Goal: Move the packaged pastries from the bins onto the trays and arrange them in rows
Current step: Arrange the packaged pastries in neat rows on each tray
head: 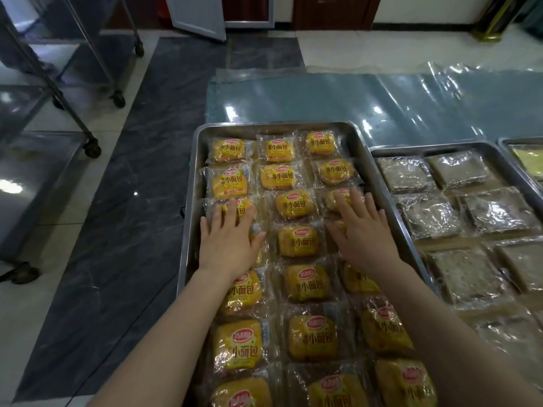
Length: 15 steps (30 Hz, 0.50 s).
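Two bare forearms reach in from the bottom edge over a long metal tray [190,201] that sits on the floor. The tray is filled with packaged pastries [299,240], yellow buns in clear wrappers with red and yellow labels. They are arranged in three rows running away from the viewer, and the packs lie edge to edge.

Midway up the tray, the left hand [229,242] lies palm down on the left row. Its fingers [232,207] are straight and spread apart, resting on top of a pack and gripping nothing. The right hand [365,236] lies palm down on the right row in the same way. Its fingers [343,204] are also straight and apart, touching a pack near the tray's right wall.

Just beside the tray on the right is a second tray [435,146] holding clear-wrapped grey-brown squares [430,215]. The corner of a third tray [505,141] shows at the far right edge.

Beyond the trays, a glossy plastic sheet [323,95] is spread over the tiled floor [132,171]. A wheeled metal rack [92,148] stands at the far left. An open door panel [197,13] is at the top.
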### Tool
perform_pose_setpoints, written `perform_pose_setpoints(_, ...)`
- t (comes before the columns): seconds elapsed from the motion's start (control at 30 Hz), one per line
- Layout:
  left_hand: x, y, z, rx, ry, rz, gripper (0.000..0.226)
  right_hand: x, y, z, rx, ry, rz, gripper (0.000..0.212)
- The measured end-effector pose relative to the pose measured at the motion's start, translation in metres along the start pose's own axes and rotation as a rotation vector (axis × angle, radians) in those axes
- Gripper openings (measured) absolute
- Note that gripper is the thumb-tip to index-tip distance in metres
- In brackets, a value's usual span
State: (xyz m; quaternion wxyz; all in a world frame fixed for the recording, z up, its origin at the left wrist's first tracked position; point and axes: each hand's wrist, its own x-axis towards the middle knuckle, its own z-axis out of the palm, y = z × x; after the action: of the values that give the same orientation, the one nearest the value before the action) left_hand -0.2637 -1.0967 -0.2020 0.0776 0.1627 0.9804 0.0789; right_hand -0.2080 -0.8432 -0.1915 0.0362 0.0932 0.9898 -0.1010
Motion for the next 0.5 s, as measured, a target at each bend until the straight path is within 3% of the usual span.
perform_pose_setpoints(0.17,0.002,-0.005,0.003,-0.006,-0.003,0.018,0.064,0.015,0.008,0.007,-0.084,-0.231,0.016,0.080)
perform_pose_setpoints(0.3,0.005,-0.007,0.003,-0.003,0.007,0.034,0.063,0.023,0.006,0.008,-0.072,-0.282,0.013,0.093)
perform_pose_setpoints(0.5,0.004,-0.009,0.005,-0.009,0.010,0.040,0.063,0.027,-0.001,0.000,-0.139,-0.333,0.004,0.090)
